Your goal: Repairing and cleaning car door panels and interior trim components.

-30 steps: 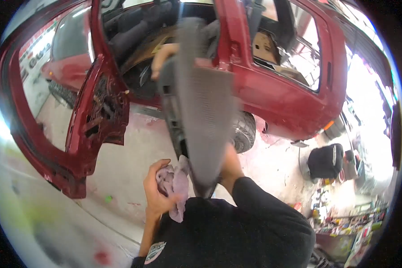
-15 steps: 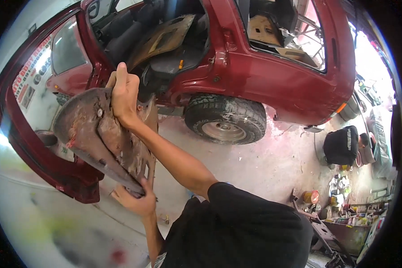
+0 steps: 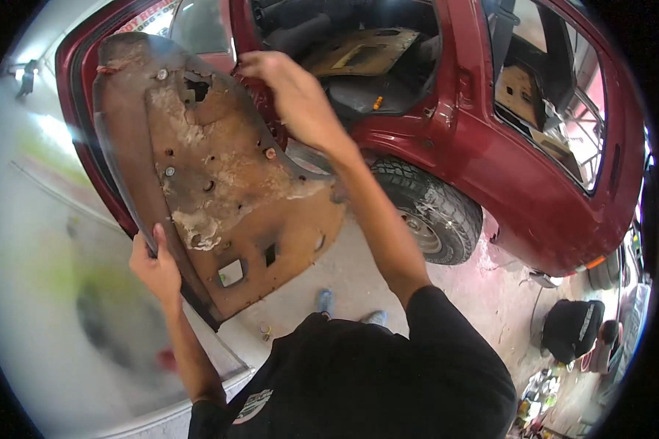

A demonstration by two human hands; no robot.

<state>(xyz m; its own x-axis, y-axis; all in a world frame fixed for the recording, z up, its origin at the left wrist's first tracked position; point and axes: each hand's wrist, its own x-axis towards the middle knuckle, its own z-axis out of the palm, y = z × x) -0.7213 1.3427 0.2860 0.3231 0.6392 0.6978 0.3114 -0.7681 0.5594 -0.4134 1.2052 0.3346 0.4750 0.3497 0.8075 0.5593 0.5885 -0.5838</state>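
A worn brown door trim panel (image 3: 220, 168), stained and pierced with several holes, stands tilted in front of the open red car door (image 3: 66, 66). My left hand (image 3: 156, 267) is closed round the panel's lower left edge, with the thumb on the face toward me. My right hand (image 3: 289, 95) is raised by the panel's upper right edge. Its fingers are bent and blurred, and I cannot tell whether they touch the panel.
The red car body (image 3: 542, 212) with its rear wheel (image 3: 432, 208) stands at right. Inside lies a similar brown panel (image 3: 366, 53) by an orange-handled item (image 3: 378, 103). A black-covered object (image 3: 572, 329) and loose clutter (image 3: 538, 395) sit at lower right.
The panel has turned from nearly edge-on to broad face toward me. My left hand has shifted left and up along with it; my right hand has moved right from the panel's top. The view has swung left.
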